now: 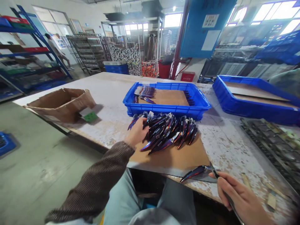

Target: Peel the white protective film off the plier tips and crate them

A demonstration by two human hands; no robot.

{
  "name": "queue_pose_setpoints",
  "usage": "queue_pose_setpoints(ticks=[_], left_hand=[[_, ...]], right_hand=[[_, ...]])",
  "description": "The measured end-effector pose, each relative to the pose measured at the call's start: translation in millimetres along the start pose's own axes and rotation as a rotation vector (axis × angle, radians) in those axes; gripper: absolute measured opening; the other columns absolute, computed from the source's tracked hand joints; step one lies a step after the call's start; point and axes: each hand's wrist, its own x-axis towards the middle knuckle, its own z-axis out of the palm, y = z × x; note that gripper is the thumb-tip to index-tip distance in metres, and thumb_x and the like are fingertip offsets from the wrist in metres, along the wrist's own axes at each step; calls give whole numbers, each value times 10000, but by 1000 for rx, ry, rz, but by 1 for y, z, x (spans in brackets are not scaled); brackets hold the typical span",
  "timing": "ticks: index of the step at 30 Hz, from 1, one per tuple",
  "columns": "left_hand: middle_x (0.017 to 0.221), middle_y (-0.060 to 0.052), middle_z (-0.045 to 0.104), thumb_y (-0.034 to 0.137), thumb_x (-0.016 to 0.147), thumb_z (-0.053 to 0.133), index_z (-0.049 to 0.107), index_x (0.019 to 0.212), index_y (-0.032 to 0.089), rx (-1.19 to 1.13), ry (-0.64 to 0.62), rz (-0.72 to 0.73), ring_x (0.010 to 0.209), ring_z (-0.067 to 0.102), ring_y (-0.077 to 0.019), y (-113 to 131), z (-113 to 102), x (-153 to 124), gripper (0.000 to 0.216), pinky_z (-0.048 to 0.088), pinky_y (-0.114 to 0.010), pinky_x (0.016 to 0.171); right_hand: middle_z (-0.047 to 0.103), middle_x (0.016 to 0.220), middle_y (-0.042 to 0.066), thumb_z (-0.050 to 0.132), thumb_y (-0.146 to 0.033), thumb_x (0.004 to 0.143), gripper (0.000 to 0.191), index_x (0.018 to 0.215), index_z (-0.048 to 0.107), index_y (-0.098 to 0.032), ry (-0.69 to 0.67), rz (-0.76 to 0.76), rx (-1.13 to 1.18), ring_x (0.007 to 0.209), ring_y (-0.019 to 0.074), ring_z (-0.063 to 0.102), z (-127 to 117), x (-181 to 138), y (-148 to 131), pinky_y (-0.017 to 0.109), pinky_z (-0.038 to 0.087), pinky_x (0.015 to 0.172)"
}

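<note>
A pile of glossy dark purple fishing lures [164, 128] with clear tips lies on a brown cardboard sheet [187, 156] at the table's near edge. At the pile's left end, my left hand [138, 132] has its fingers closed around a lure, partly hidden by the hand. My right hand [236, 190] grips a slim knife-like tool [213, 171], its pointed tip angled up and left. Just beside that tip, a single lure [195, 172] rests at the table edge, apart from the pile.
Behind the pile, a blue tray [167, 109] holds lures in rows on cardboard. Another blue tray [257, 109] stands at right, near a dark metal rack [269, 147]. An open cardboard box [61, 107] sits on the left, a green-and-white piece [90, 116] against it.
</note>
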Motion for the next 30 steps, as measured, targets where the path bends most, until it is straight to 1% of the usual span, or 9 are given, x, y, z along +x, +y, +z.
queue_pose_setpoints(ticks=[4,8,11,13,15,17,21,25,30], left_hand=[[1201,-146,709,151,924,573,623,1221,134,164,-33,-52,1141,656,-287,2,4,67,302,472,-475,1033],[1261,-177,681,188,938,557,647,1203,144,268,-50,-31,1220,588,-369,20,12,79,283,417,-585,1034],[1420,-193,564,239,1003,428,546,1346,142,272,-39,83,1342,464,-371,53,28,54,375,329,-582,1105],[1345,-162,614,290,1024,398,547,1329,154,239,-118,198,1278,524,-312,80,50,23,366,372,-489,1100],[1193,-107,693,357,1000,474,608,1228,187,195,-267,325,1109,631,-258,106,79,-13,315,473,-391,1001],[1066,-100,722,437,935,585,638,1158,183,163,-405,422,1013,666,-270,128,112,-47,343,533,-369,883],[1058,-153,702,394,869,668,631,1044,141,119,-516,455,1001,666,-321,149,159,-79,310,553,-402,802],[983,-118,711,252,883,602,558,1054,169,40,-528,375,901,698,-292,143,160,-82,196,538,-375,761],[854,-44,686,250,943,519,442,1173,164,-147,-502,183,734,679,-207,120,124,-105,257,493,-284,663]], right_hand=[[518,458,-55,572,-659,914,518,1063,638,-167,49,56,21,416,134,434,-9,-10,10,244,372,441],[514,483,-51,608,-637,907,487,1026,643,-166,147,84,65,450,128,421,-14,-15,13,234,373,457],[509,484,-50,640,-637,885,509,1029,650,-149,215,103,121,460,128,415,-16,-13,14,228,367,447],[518,501,-48,671,-627,867,518,1048,655,-143,267,103,181,467,124,421,-15,-11,14,217,362,437],[520,510,-51,696,-611,854,507,1051,658,-145,310,107,241,466,115,417,-13,-9,12,203,355,428],[517,499,-54,713,-609,840,503,1035,660,-147,329,120,280,454,107,408,-12,-8,8,194,351,420],[530,494,-50,754,-629,786,520,981,651,-157,367,125,309,446,106,416,-14,-13,5,187,356,403],[522,487,-57,721,-609,830,474,981,642,-167,362,121,298,441,100,412,-14,-17,14,184,351,414],[477,457,-73,594,-641,910,511,1009,644,-143,78,136,237,400,99,385,6,-22,25,206,324,410]])
